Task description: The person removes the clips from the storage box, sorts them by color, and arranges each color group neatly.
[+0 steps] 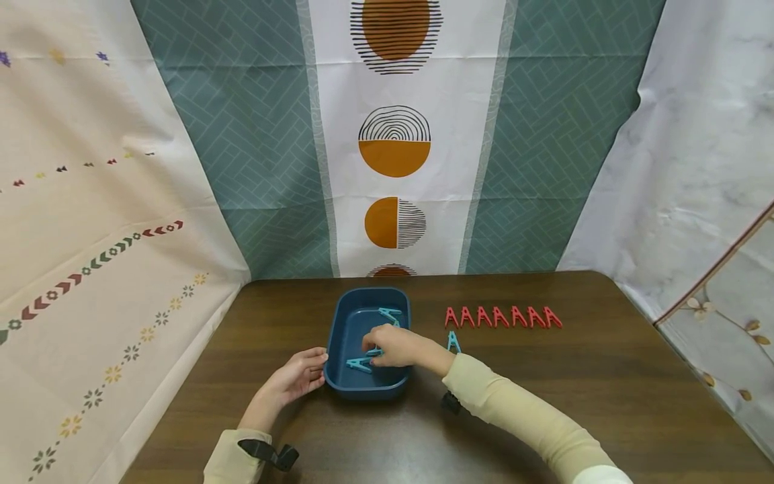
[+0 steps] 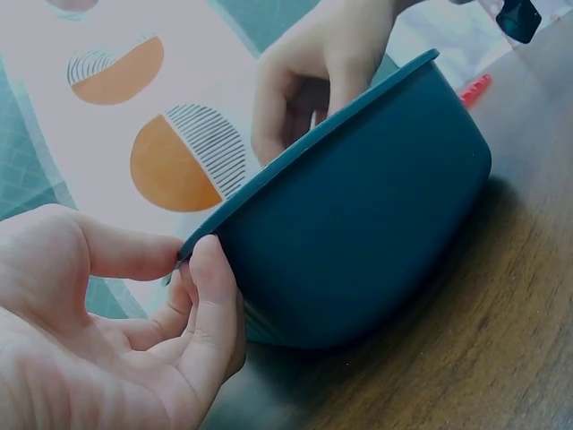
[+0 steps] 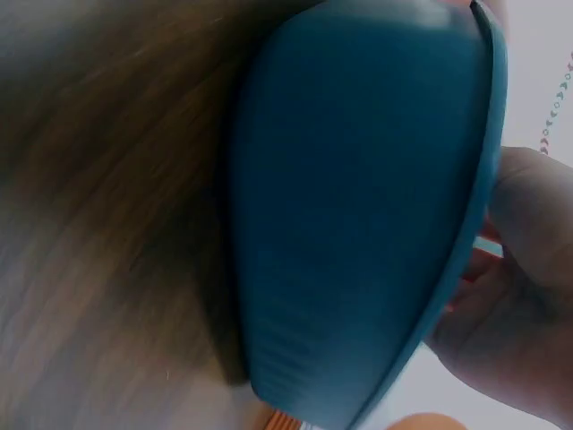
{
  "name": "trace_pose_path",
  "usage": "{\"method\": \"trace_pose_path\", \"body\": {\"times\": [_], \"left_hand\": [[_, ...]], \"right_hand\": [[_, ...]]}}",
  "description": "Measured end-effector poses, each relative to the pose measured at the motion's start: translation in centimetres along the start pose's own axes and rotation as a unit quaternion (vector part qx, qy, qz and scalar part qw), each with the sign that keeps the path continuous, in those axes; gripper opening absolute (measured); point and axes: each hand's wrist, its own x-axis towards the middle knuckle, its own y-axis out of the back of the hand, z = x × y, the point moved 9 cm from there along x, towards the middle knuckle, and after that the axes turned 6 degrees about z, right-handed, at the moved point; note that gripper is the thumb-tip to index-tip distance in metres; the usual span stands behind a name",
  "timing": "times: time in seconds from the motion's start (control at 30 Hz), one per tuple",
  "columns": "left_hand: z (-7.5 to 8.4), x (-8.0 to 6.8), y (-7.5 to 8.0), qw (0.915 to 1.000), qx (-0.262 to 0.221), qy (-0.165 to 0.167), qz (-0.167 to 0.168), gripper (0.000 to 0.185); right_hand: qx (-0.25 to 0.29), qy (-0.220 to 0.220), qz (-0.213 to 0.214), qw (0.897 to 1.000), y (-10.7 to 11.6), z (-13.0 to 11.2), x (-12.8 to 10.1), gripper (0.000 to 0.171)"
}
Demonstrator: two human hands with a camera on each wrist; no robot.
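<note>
A dark blue plastic bin [image 1: 367, 390] stands on the table with several light blue clothespins inside. My left hand [image 1: 297, 376] pinches its left rim between thumb and fingers, plain in the left wrist view. Inside the bin, my right hand [image 1: 392, 346] has its fingers curled about a light blue clothespin [image 1: 375, 351]; the bin wall hides most of this in both wrist views. Another clothespin [image 1: 359, 364] lies just below those fingers, and one more [image 1: 389, 313] is near the far end. Right of the bin, a single light blue clothespin [image 1: 453, 341] lies on the table, near my right wrist.
A row of several red clothespins [image 1: 501, 317] lies on the table to the right of the bin. The brown wooden table [image 1: 605, 383] ends at a patterned curtain [image 1: 399, 222] behind, with light cloth [image 1: 121, 282] hanging along the left side.
</note>
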Motion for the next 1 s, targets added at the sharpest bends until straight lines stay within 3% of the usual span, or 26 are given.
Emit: {"method": "trace_pose_path", "body": {"times": [0.3, 0.5, 0.7, 0.83, 1.0], "left_hand": [[0.0, 0.1, -0.2, 1.0000, 0.004, -0.001, -0.003, 0.012], [0.3, 0.3, -0.4, 1.0000, 0.000, -0.003, -0.009, 0.008], [0.0, 0.4, -0.4, 1.0000, -0.002, 0.004, -0.005, 0.010], [-0.2, 0.3, -0.3, 1.0000, -0.004, 0.005, -0.006, 0.010], [-0.1, 0.1, -0.3, 0.9999, -0.008, 0.004, -0.012, 0.010]], "right_hand": [[-0.071, -0.034, -0.078, 0.994, -3.2, -0.3, 1.0, 0.037], [-0.110, -0.045, -0.067, 0.991, -3.9, -0.4, 1.2, 0.031], [-0.098, -0.053, -0.097, 0.989, -4.1, -0.3, 0.8, 0.016], [-0.072, -0.056, -0.114, 0.989, -3.8, -0.2, 0.2, 0.014], [-0.086, -0.086, -0.114, 0.986, -2.8, 0.7, -0.5, 0.017]]}}
